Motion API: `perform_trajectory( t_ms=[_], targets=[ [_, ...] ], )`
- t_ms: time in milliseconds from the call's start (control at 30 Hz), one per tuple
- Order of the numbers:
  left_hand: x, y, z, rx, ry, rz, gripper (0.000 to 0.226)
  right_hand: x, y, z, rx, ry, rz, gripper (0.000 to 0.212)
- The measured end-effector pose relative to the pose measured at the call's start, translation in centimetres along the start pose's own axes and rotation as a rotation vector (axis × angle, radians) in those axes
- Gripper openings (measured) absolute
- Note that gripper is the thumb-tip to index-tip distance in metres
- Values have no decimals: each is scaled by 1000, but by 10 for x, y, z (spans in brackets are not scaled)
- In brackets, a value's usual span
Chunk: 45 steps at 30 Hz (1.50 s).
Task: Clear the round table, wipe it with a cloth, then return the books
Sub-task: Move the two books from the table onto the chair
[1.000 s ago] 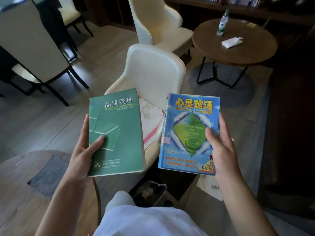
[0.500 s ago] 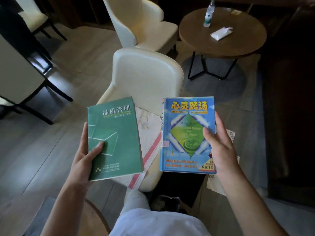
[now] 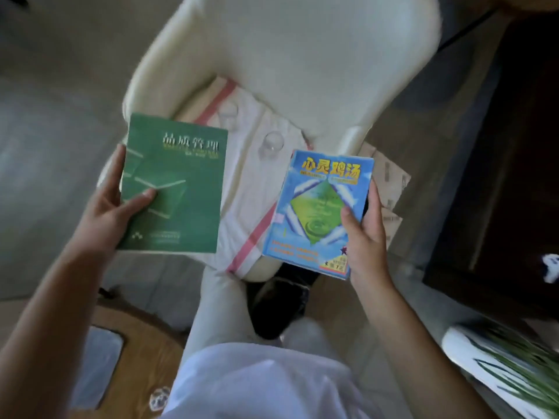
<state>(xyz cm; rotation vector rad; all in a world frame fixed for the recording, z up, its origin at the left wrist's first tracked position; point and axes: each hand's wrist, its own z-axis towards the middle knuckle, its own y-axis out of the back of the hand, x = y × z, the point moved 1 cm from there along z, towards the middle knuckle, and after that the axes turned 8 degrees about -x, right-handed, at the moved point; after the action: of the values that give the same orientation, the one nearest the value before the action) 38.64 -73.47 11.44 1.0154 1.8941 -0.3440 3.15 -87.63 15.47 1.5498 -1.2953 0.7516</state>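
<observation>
Left hand (image 3: 109, 213) gripped green book (image 3: 175, 189), thumb on cover; right hand (image 3: 367, 237) likewise gripped blue book (image 3: 317, 213), above cream chair (image 3: 302, 71).

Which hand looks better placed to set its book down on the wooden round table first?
Probably the left hand: its green book hangs nearer the round table at lower left; the right hand's blue book is farther.

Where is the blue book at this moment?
The right hand holds the blue book right of centre, above the cream chair, right of the green book.
</observation>
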Motion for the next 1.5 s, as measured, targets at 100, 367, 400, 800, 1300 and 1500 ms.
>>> perform_trajectory(
  t_ms=[100,367,400,800,1300,1500],
  targets=[
    [29,1,47,21,60,91,79,-40,-27,26,11,-65,-27,63],
    [104,-26,158,30,133,280,77,-165,-125,70,56,-96,-284,65],
    [106,-31,164,50,124,292,77,-168,-131,72,52,-107,-309,64],
    [159,-62,258,201,-5,562,79,-242,-202,126,-26,-195,-345,69],
    [201,-68,280,97,-215,1100,68,-295,-203,140,166,-70,-773,88],
    [213,-78,271,65,-255,1230,83,-301,-205,144,255,23,-1051,97]
  ],
)
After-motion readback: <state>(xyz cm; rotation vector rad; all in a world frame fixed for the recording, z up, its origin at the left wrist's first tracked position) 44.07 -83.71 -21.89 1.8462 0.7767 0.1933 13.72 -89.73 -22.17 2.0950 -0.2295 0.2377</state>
